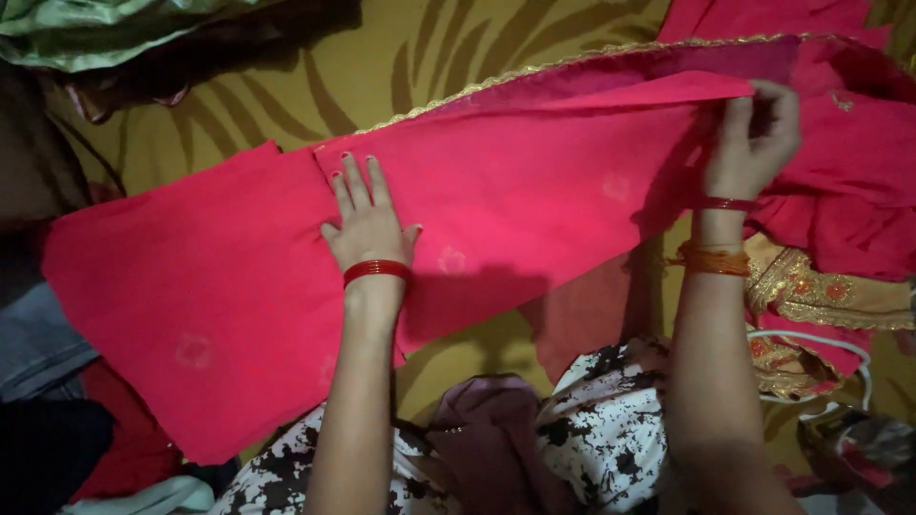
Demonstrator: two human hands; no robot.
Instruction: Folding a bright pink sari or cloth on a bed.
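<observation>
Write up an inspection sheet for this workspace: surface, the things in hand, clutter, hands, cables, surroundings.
Surface: olive-yellow cover with darker leaf-like stripes, mostly hidden under cloth.
Things in hand: pink-red cloth spread flat, with a thin gold trim along its far edge and faint round motifs.
Clutter: green shiny fabric at top left; gold embroidered cloth at right; dark and grey garments at left.
Hands: left hand lies flat on the cloth, fingers spread; right hand pinches a raised fold of it. Red bangles on both wrists.
Cables: thin white cord looping at lower right.
Surroundings: dim light; black-and-white patterned clothing on the person's lap.
</observation>
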